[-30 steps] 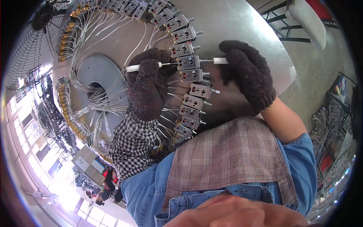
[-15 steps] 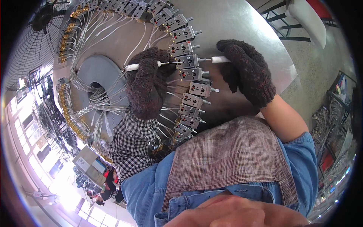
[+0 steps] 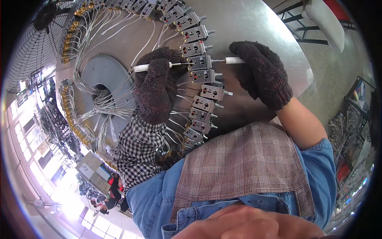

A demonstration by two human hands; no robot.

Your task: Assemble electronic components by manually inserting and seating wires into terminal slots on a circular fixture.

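My left hand (image 3: 156, 89), in a dark knitted glove, is closed around a thin screwdriver with a white handle (image 3: 141, 68). Its slim metal shaft reaches right to the face of a small boxy metal control unit (image 3: 200, 62). From the other side my right hand (image 3: 266, 75), also gloved, grips a white cylindrical tool (image 3: 234, 60) that lines up with the unit's protruding shaft. Whether that tool touches the shaft is hard to make out. Similar units, such as one just below (image 3: 203, 76), stand in a curved row with threaded shafts pointing outward.
White wires run from the units to a grey round hub (image 3: 104, 75) with a central hole. Brass-coloured fittings (image 3: 68, 42) line the metal table's (image 3: 254, 24) far left. A caged fan (image 3: 43, 20) stands beyond, and a white seat (image 3: 323, 22) is at the upper right.
Both hands and their tools have shifted very slightly right and up in the picture, along with the row of units. The grips look the same.
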